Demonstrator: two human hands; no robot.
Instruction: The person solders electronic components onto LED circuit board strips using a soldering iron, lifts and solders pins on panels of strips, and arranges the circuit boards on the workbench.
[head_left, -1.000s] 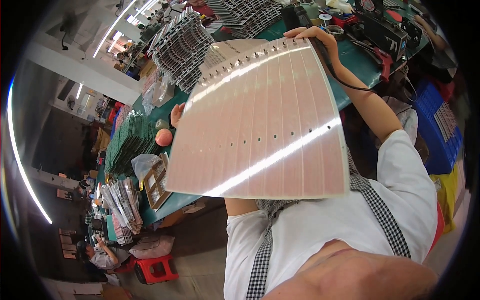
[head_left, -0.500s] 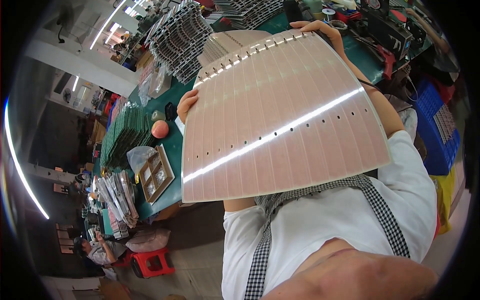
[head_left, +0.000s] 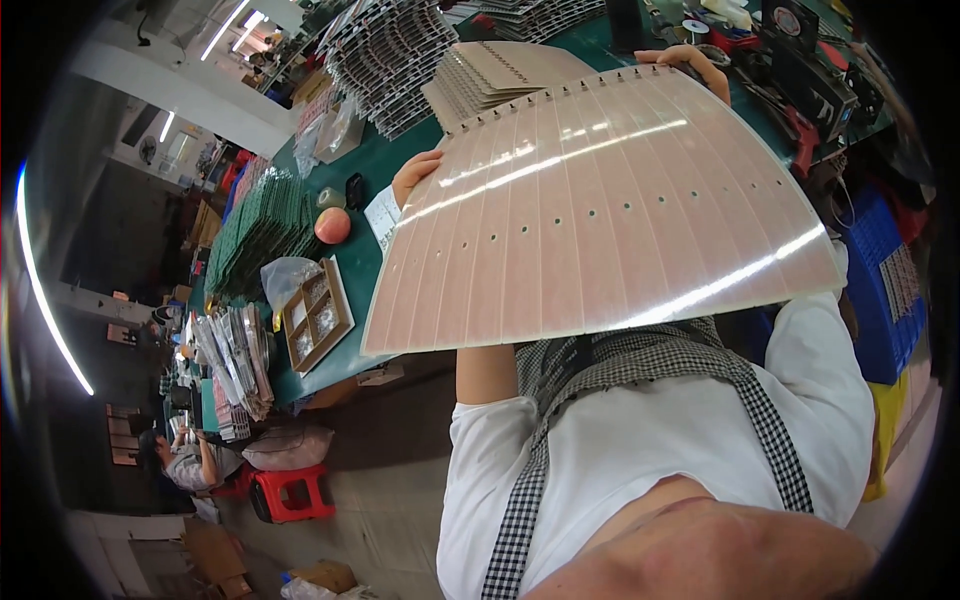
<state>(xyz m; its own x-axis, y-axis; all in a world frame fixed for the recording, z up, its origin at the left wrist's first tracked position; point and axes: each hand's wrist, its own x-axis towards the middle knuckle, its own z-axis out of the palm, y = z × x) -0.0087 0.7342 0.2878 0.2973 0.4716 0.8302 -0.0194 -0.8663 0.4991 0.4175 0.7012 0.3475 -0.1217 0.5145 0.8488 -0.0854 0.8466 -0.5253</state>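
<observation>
A large, thin pinkish board panel, scored into long strips, is held up tilted in front of my chest. Small dark pins stand along its far edge, and a row of small holes crosses its middle. My left hand grips the far left edge; its thumb side is partly hidden under the sheet. At the far right corner, the fingers of my right hand wrap over the edge. Just beyond the panel lies a stack of similar beige boards with pins.
On the green table at left are a divided tray of small parts, a peach-like fruit and stacked green boards. Metal racks rise behind. A blue crate stands right; a seated person is far left.
The panel has tilted: its near edge has risen away from my body, and the light streaks have shifted across it. Both hands have moved slightly right in view, still gripping it.
</observation>
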